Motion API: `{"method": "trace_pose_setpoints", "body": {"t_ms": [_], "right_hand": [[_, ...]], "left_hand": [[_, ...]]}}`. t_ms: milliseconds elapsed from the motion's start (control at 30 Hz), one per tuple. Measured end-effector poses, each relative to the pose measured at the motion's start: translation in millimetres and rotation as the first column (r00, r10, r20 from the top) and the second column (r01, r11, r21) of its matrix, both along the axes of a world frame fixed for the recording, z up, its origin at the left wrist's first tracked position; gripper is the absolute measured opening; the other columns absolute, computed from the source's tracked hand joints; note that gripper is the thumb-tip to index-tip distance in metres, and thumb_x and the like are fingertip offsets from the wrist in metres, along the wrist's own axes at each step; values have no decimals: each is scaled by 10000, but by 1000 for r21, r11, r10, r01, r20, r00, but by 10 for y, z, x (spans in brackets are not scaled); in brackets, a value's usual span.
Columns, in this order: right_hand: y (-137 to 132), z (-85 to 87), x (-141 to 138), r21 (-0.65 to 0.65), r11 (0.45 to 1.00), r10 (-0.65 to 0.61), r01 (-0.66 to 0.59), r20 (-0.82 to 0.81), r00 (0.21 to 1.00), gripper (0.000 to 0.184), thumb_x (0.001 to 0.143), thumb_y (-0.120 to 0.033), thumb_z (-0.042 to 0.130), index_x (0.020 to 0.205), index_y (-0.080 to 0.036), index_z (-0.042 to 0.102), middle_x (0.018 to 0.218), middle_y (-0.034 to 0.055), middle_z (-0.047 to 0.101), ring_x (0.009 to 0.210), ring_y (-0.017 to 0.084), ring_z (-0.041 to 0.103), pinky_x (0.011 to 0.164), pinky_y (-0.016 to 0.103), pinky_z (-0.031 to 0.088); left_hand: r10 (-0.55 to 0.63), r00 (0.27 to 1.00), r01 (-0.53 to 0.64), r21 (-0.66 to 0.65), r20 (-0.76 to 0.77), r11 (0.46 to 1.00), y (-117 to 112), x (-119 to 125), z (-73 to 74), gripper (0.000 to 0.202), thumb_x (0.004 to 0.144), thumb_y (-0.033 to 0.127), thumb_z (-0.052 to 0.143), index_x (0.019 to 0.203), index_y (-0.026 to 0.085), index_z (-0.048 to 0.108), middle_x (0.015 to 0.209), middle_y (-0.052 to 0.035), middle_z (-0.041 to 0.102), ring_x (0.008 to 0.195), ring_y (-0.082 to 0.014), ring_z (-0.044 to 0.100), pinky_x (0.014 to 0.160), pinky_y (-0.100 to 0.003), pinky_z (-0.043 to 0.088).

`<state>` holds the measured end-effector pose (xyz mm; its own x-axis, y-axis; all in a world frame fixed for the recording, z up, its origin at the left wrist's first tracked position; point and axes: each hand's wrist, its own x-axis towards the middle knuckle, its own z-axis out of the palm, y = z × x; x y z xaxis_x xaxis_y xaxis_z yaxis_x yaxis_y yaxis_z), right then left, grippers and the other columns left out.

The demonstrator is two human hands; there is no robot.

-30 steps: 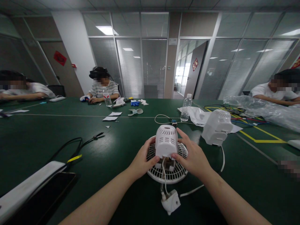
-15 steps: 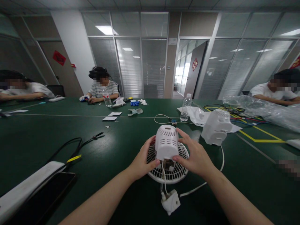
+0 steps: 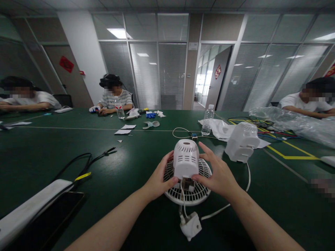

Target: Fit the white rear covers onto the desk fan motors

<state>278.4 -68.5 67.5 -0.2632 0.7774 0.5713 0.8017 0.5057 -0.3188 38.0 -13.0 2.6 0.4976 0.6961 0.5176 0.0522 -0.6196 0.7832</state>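
A white vented motor cover (image 3: 186, 158) stands over the back of a round white fan grille (image 3: 172, 198), which lies on the green table. My left hand (image 3: 161, 176) is closed against the cover's left side, thumb at its lower edge. On the other side my right hand (image 3: 218, 174) grips it with the thumb at the lower right edge, the index finger lifted off. Part of the motor shows below the cover. A white cord (image 3: 183, 200) runs from there to a small white plastic part (image 3: 191, 226) in front of the grille.
Right of my hands stands a white fan base (image 3: 242, 142) with a cable. Behind are a water bottle (image 3: 208, 120) and crumpled clear plastic (image 3: 295, 122). At left lie a white power strip (image 3: 36, 202), a dark phone (image 3: 47, 219) and black cables (image 3: 87, 164). Other people sit around the table.
The fingers of my right hand have shifted slightly, the index finger lifting away from the cover. The cover and grille have hardly moved.
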Motion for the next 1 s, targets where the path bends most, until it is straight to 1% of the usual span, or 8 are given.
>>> {"method": "trace_pose_setpoints", "body": {"t_ms": [100, 267, 367, 467, 533, 700, 867, 1000], "right_hand": [[2, -10, -3, 14, 1000, 9, -9, 2, 1000, 979, 747, -517, 714, 1516, -263, 164, 1251, 126, 659, 1126, 352, 632, 923, 562, 496], [20, -34, -6, 34, 999, 34, -34, -7, 999, 937, 755, -496, 715, 1504, -286, 192, 1453, 142, 488, 1198, 352, 589, 960, 565, 480], [42, -55, -11, -10, 999, 31, -31, -18, 999, 925, 783, -494, 697, 1510, -294, 162, 1490, 138, 440, 1254, 345, 546, 981, 567, 468], [73, -92, -19, -96, 995, 27, -30, -36, 999, 931, 823, -480, 661, 1530, -279, 90, 1461, 142, 476, 1290, 337, 514, 1019, 576, 437], [94, -123, -25, -151, 988, 30, -39, -61, 998, 901, 853, -468, 627, 1537, -280, 73, 1460, 144, 477, 1310, 338, 494, 1029, 583, 424], [126, -181, -44, -261, 954, 98, -150, -203, 974, 896, 894, -483, 572, 1541, -283, -14, 1463, 149, 471, 1305, 323, 504, 1041, 570, 417], [137, -187, -34, -249, 947, 131, -203, -279, 951, 919, 864, -491, 617, 1542, -277, 34, 1416, 151, 517, 1261, 323, 539, 1036, 580, 418], [145, -177, 1, -248, 943, 138, -221, -313, 940, 965, 836, -495, 655, 1542, -275, 36, 1402, 154, 522, 1249, 316, 544, 1038, 574, 421]], "left_hand": [[-22, 1000, 22, -2, 20, 1000, 4, 5, 1, 863, 821, 566, 643, 1496, 238, 217, 1508, -139, 362, 1367, -342, 377, 1149, -528, 288], [-38, 998, 37, 11, 45, 999, 19, 15, -13, 854, 819, 565, 644, 1490, 234, 231, 1508, -138, 366, 1370, -339, 375, 1154, -523, 280], [-17, 999, 17, 10, 31, 1000, 28, 15, -28, 845, 833, 555, 633, 1499, 239, 220, 1522, -134, 351, 1378, -334, 366, 1157, -524, 273], [48, 999, -48, -7, -23, 999, 37, 14, -46, 836, 855, 533, 616, 1516, 246, 192, 1550, -132, 312, 1394, -341, 343, 1157, -545, 260], [92, 993, -93, -19, -71, 995, 43, 13, -56, 823, 871, 511, 607, 1523, 247, 178, 1563, -134, 288, 1408, -346, 320, 1159, -560, 240], [107, 987, -112, -37, -118, 993, 51, 9, -57, 827, 874, 493, 612, 1527, 237, 173, 1565, -145, 287, 1418, -351, 304, 1161, -577, 220], [82, 992, -85, -30, -96, 996, 45, 1, -40, 813, 863, 496, 626, 1515, 246, 210, 1525, -147, 359, 1387, -344, 359, 1152, -569, 247], [76, 991, -79, -25, -106, 997, 35, -7, -45, 844, 851, 511, 634, 1518, 232, 198, 1529, -159, 348, 1393, -350, 348, 1153, -569, 237]]}}
